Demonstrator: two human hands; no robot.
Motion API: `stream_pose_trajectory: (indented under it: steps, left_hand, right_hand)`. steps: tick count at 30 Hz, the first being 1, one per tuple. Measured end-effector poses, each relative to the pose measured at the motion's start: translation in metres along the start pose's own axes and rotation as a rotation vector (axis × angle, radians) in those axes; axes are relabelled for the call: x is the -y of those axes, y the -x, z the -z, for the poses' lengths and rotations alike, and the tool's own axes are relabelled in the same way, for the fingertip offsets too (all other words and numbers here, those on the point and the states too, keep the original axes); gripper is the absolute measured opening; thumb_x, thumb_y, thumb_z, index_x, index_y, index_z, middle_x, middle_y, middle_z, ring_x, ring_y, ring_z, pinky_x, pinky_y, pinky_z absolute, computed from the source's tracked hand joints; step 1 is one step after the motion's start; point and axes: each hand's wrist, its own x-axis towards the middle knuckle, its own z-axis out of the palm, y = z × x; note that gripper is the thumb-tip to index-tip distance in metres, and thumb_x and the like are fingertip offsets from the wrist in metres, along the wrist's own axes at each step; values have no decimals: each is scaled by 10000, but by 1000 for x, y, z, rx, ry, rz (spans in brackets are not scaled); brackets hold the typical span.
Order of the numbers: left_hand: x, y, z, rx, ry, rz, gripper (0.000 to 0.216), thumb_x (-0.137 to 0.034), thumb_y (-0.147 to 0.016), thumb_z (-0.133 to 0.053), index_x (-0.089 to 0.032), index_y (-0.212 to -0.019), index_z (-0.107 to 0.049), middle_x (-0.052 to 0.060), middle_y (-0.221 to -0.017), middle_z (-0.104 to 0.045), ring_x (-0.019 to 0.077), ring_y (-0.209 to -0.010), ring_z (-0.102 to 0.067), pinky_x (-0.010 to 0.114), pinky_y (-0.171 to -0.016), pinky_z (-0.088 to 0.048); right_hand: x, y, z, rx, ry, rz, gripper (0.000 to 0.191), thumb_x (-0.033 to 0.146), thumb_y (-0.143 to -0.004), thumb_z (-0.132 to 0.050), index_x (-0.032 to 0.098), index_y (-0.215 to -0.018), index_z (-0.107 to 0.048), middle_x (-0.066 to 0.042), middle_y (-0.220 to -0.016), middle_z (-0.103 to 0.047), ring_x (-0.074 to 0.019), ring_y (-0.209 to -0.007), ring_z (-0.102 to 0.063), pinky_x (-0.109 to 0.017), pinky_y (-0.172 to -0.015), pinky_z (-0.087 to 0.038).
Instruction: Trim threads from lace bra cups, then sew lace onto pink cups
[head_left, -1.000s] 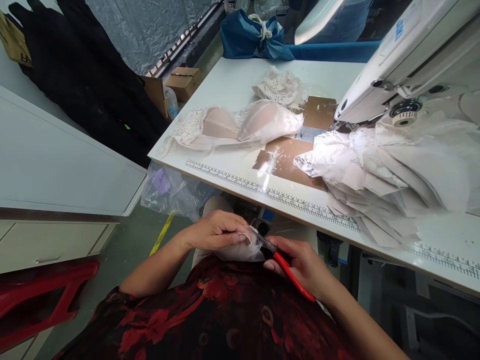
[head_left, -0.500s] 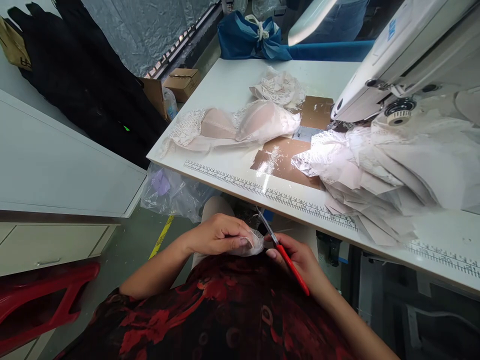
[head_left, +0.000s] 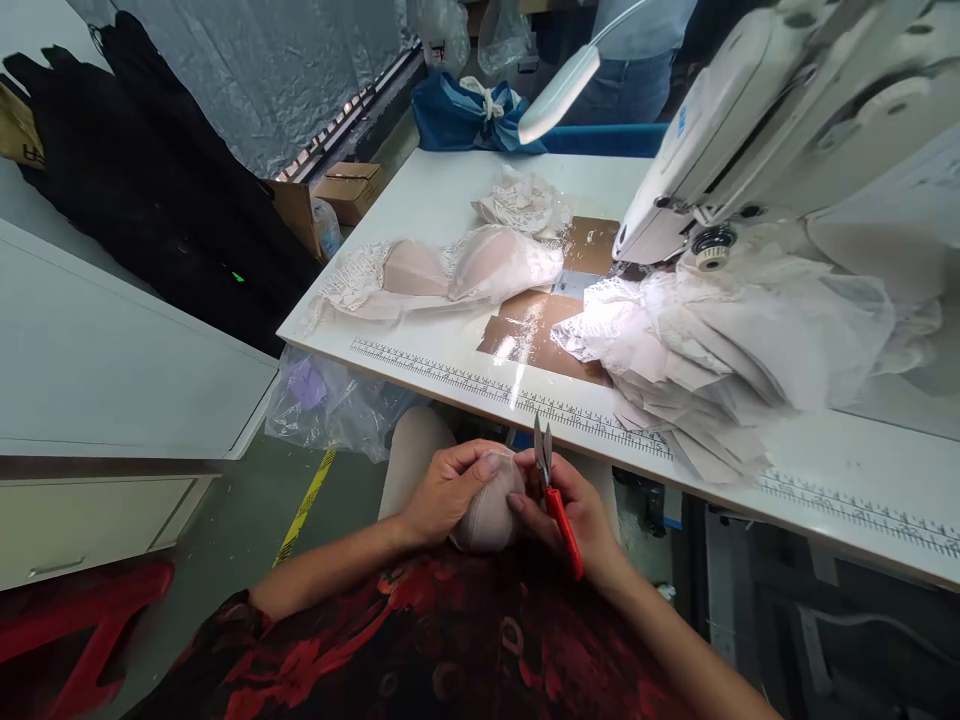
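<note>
A pale beige bra cup (head_left: 482, 515) rests at my lap, its rounded side up. My left hand (head_left: 450, 492) grips its left and upper edge, thumb on top. My right hand (head_left: 581, 505) holds red-handled scissors (head_left: 556, 500) in the palm, with the blades pointing up and slightly parted. Its thumb and fingertips also pinch the cup's right edge. On the table beyond lies a lace-edged bra (head_left: 469, 268) with two padded cups. Right of it a pile of lace and sheer fabric pieces (head_left: 697, 350) hangs towards the table's front edge.
A white sewing machine (head_left: 697, 150) stands over the table (head_left: 420, 350), which has a printed ruler along its front. Crumpled lace (head_left: 523, 203), a lamp (head_left: 559, 95) and a blue cloth bundle (head_left: 469, 115) lie further back. A plastic bag (head_left: 337, 400) hangs below the left corner.
The cup in my hands has turned, so more of its smooth rounded side shows. The scissors have swung more upright, and their blades now show apart. My view has shifted slightly right.
</note>
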Motion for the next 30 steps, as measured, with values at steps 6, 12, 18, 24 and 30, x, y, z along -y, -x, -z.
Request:
stream_pose_trajectory:
  steps: [6,12,18,24,30]
  left_hand:
    - [9,5,-9,37,140,178,437,-477,-854,-587,-236,-1201,-474,19,-994,-596,114,-824,-550,222,-742,-441]
    - [17,2,-5,142,72,226,412,-545,-768,-651,-184,-916,-518,-15,-766,-518,106,-658,-473,210,-598,-398]
    - [-31,-12,-2,493,-208,160,446,-553,-802,-597,-161,-1012,-561,39,-913,-578,155,-794,-524,233,-681,-419]
    - [-90,-38,-17,885,-653,-23,152,-257,-786,-612,-147,-892,-613,8,-823,-611,139,-715,-524,206,-621,-385]
    - [-172,-40,-72,1022,-889,-380,196,-93,-802,-553,-165,-972,-621,55,-921,-671,174,-802,-606,229,-705,-450]
  right_hand:
    - [2,3,3,8,-43,123,287,380,-768,-669,237,-1009,-605,15,-755,-541,-142,-643,-509,-264,-620,-461]
    - [5,1,7,92,-113,122,348,400,-702,-725,204,-974,-629,4,-820,-581,-130,-658,-473,-251,-612,-424]
    - [5,9,19,75,-137,125,416,345,-737,-679,235,-1115,-542,7,-811,-581,-128,-623,-474,-246,-580,-422]
    - [15,27,45,7,-56,203,524,337,-783,-629,267,-1279,-479,-17,-808,-609,-183,-702,-564,-310,-674,-492]
    - [3,62,74,-287,-384,152,652,516,-685,-734,302,-1255,-501,-75,-1009,-638,-242,-824,-623,-358,-703,-522]
